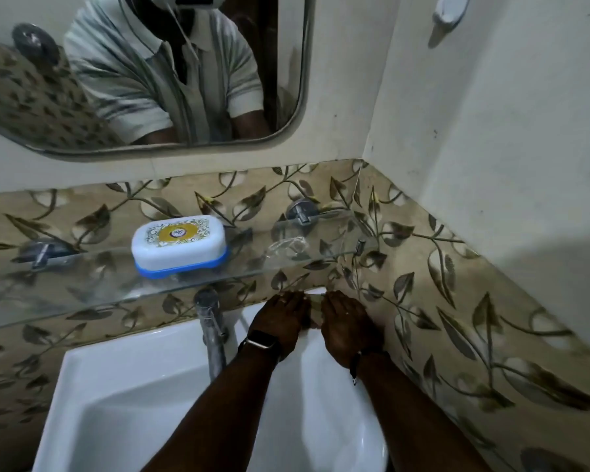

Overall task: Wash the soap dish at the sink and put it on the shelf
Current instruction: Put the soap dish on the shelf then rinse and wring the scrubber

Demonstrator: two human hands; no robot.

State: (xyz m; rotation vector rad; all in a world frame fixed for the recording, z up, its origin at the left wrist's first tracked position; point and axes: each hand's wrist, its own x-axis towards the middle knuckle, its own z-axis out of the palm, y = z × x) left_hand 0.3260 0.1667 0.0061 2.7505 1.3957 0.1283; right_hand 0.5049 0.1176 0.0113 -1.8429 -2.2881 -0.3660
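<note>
The soap dish (179, 245), white-lidded with a blue base, sits closed on the glass shelf (82, 287) at centre frame, well apart from both hands lower right of it. The left hand (280, 321) and right hand (346, 323) lie flat, fingers spread and holding nothing, on the back rim of the white sink (116, 403) beside the chrome tap (212, 328). Leaf-patterned tiles (457, 301) line the walls below a mirror (143, 73) at upper left.
</note>
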